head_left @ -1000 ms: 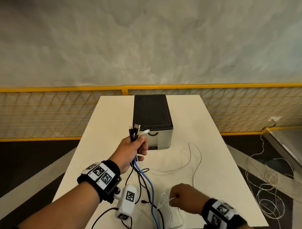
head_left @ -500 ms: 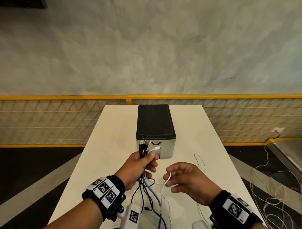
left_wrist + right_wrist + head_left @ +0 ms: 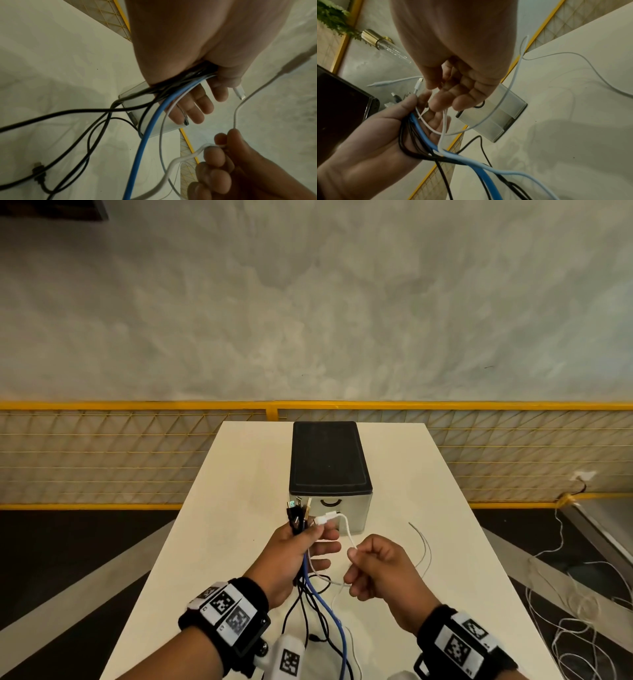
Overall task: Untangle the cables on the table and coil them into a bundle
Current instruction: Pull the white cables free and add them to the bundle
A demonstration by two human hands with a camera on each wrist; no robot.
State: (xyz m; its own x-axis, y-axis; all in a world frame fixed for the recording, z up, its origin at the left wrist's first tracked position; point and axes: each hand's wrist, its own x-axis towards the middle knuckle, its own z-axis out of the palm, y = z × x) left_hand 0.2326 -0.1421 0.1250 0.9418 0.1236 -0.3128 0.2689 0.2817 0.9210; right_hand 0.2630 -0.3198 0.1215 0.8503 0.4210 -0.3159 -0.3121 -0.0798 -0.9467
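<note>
My left hand point(image 3: 313, 534) holds a bundle of cable ends point(image 3: 297, 513) upright above the table, thumb pressed on them, in front of the black box. Black cables point(image 3: 301, 607) and a blue cable point(image 3: 329, 611) hang from it to the table. A white cable point(image 3: 346, 529) arcs from its plug point(image 3: 329, 515) at the bundle to my right hand point(image 3: 354, 554), which pinches it just right of the left hand. In the left wrist view the blue cable point(image 3: 150, 128) and white plug point(image 3: 239, 92) leave the left hand point(image 3: 202, 94). The right wrist view shows the right hand point(image 3: 440, 94) curled on the white cable point(image 3: 443, 125).
A black box with a pale drawer front point(image 3: 329, 463) stands mid-table point(image 3: 239, 508), right behind my hands. A thin white cable point(image 3: 424, 546) trails over the table to the right. A yellow mesh fence point(image 3: 137, 457) lines the far side. Loose white cords point(image 3: 565, 611) lie on the floor at right.
My right hand has risen from the table's near edge with the white cable and come beside the left hand. The white plug now sits at the bundle's top.
</note>
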